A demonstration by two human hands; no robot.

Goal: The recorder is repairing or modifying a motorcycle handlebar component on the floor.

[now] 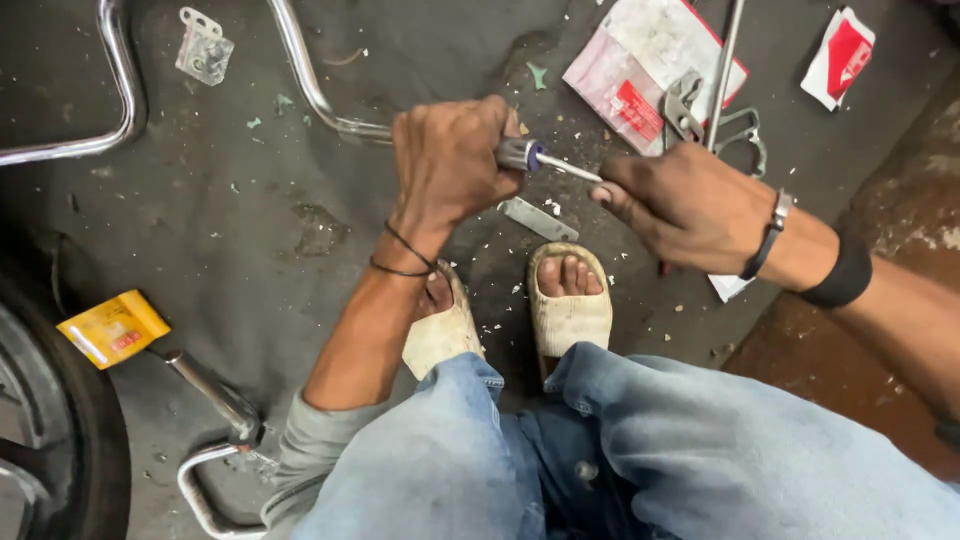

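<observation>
At frame centre, the left hand [447, 160] clasps a chrome bar [310, 85]; the right hand [680, 205] pinches its thin cable [566, 168].

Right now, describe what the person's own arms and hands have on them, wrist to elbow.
The left hand is bare; two thin black bands circle its wrist, and a grey sleeve is pushed up near the elbow. The right hand is bare too, with a silver and black bracelet at the wrist and a wide black wristband further up the forearm. No gloves or rings are visible.
</observation>
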